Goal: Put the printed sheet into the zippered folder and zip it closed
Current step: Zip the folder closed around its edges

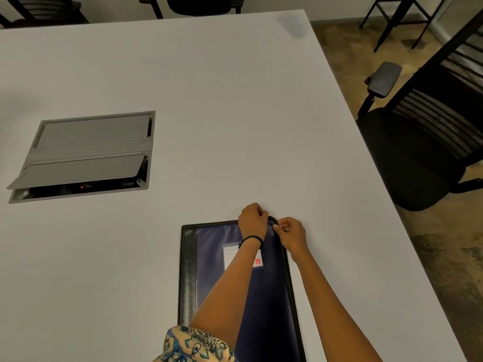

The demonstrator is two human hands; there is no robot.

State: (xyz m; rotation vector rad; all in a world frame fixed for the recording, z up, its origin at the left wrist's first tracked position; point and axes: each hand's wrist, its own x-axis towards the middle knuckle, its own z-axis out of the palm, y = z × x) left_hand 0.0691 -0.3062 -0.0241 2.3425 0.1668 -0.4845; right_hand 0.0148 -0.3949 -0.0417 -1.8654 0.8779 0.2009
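- Zippered folder [271,288] is lying flat and closed near the near edge of the tabletop [209,87], spine to the left, label pocket [230,254] facing up.
- Printed sheet is not showing anywhere. Likely it is already inside, but you cannot confirm that from here.
- Your left hand [253,219] is curling its fingers over the folder's far right corner, holding it down.
- Your right hand [290,232] is pinching narrow at the zipper [272,218], right where it is rounding that corner. The pull itself is hidden under your fingertips.
- Judgement: you are working the zip round the bend, the spot where it is most likely to bind.
- Keep the left hand pressing the two covers together just ahead of the pull, so the teeth are meeting squarely.
- Be steering the pull along the curve rather than dragging it straight across. Ease off if it is resisting.
- Be watching for a paper edge or lining creeping into the track.
- How much of the zip is left to close you cannot tell. Your forearms are covering part of the right edge.
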